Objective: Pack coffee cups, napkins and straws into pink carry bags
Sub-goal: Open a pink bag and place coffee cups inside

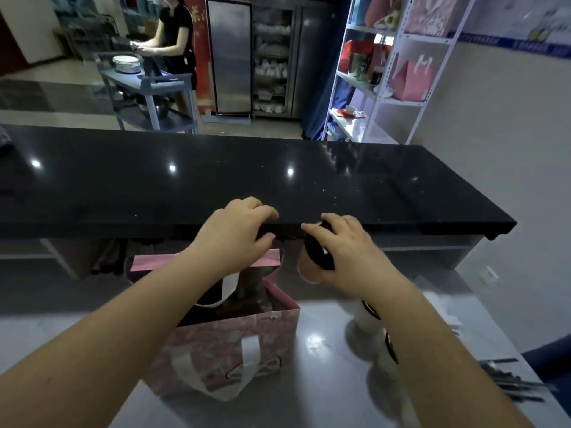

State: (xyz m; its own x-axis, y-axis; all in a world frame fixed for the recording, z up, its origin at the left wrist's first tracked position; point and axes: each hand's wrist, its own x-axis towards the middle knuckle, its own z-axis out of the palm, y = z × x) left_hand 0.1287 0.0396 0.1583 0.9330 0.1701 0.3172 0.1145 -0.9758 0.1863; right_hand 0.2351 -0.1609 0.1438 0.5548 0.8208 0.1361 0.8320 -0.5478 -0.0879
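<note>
- The pink bag (272,329) stands open on the grey table (324,381), directly in front of the person, one white handle hanging down its near wall.
- At 2 o'clock from the bag, just beside its far right corner and off the table, a coffee cup (309,271) with a black lid is held tilted.
- The right hand (349,254) wraps that cup from the right, fingers curled over the lid, the forearm coming in from 5 o'clock.
- Under that forearm, at 3 o'clock from the bag, two more lidded cups (364,319) stand on the table, partly hidden.
- Black straws (509,381) lie at 4 o'clock near the table's right edge.
- The left hand (234,230) hovers over the bag's far rim at 12 o'clock, knuckles up, fingers curled; whether they pinch anything cannot be told.
- A glossy black counter (216,180) runs across behind both hands.
- Farther off, at 1 o'clock, a white shelf (401,103) holds other pink bags (411,78); at 11 o'clock a person (176,35) stands at a trolley (148,88) with stacked plates (126,63).
</note>
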